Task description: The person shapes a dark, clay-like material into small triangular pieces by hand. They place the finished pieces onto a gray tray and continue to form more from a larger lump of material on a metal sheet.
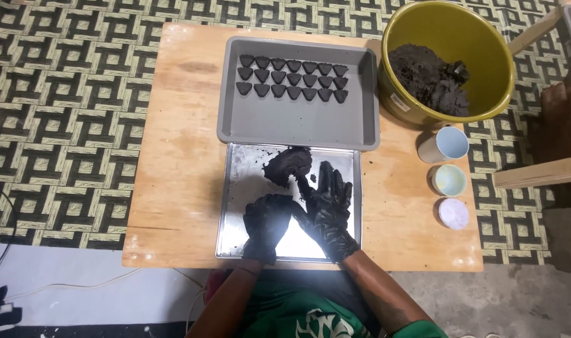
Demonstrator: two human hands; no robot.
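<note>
Head view: wooden table (173,156) on patterned floor (60,94).

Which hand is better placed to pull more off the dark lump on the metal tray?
Probably the right hand: it lies open, fingertips reaching up beside the dark lump on the metal tray. The left hand is curled, lower and farther from it.

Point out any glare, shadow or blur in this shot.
Head view: strong glare whites out the metal tray between the left hand and right hand; the black gloves lose detail; the grey tray and yellow bowl look sharp; edges bend slightly.
</note>
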